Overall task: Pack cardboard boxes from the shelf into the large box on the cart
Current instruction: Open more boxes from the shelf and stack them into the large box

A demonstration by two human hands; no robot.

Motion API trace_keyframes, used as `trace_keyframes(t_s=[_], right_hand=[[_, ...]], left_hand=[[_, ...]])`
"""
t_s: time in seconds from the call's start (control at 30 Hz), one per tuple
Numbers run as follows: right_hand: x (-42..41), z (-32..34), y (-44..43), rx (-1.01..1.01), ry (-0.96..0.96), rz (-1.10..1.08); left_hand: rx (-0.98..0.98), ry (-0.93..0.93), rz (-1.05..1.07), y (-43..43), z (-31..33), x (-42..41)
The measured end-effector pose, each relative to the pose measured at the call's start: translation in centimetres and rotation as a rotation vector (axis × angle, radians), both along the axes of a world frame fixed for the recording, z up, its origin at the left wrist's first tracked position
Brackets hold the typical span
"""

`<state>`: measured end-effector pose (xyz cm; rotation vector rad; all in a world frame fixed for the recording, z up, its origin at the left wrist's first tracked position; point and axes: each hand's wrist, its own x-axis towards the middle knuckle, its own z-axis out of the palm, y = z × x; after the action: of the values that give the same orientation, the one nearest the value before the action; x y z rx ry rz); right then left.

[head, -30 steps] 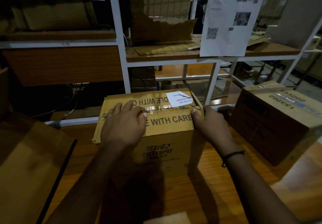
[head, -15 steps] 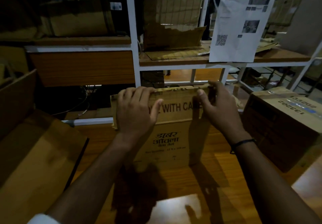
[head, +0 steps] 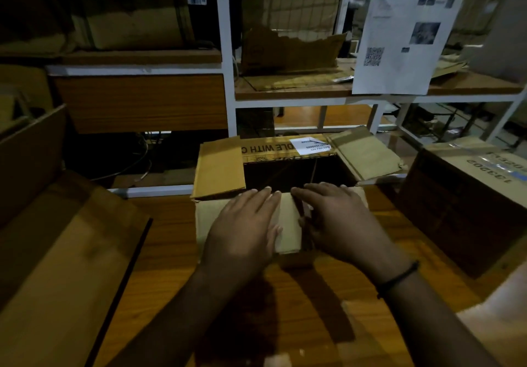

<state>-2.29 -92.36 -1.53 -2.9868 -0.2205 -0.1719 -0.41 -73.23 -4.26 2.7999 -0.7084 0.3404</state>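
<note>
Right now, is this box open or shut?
Open: the box has side flaps spread outward and a dark inside showing; left hand and right hand rest on its near flap.

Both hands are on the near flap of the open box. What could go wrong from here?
The open box has all four flaps splayed; lifted like this, anything inside could spill, and its inside is too dark to check. The creased right flap could snag the taped box beside it. The left hand and right hand only press flat: no grip.

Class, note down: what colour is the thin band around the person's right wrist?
Black. The wristband shows best in the head view, the only view given.
</note>
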Motion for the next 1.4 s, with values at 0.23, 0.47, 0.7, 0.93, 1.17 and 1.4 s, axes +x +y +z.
trace_keyframes(t_s=[0.23,0.47,0.7,0.93,1.17,1.4], right_hand=[[2.1,-4.9,2.8,0.039,-0.309,0.047],[3.0,-6.7,2.0,0.110,-0.464,0.090],[3.0,-6.7,1.5,0.149,-0.424,0.088],[3.0,-6.8,1.7,0.169,-0.445,0.083],[3.0,-6.9,1.8,0.202,-0.393,0.057],[3.3,-6.5,1.7,0.286,-0.297,0.098]], left_hand=[[-0.069,-0.149,0.059,-0.6,-3.3,1.0],[-0.096,-0.153,0.068,0.0,-3.2,2.1],[-0.214,-0.075,0.196,3.4,-0.6,2.9],[-0.288,0.078,0.411,6.3,0.1,4.0],[-0.523,0.211,0.381,5.6,-0.9,3.1],[-0.594,0.199,0.396,5.5,-0.6,2.8]])
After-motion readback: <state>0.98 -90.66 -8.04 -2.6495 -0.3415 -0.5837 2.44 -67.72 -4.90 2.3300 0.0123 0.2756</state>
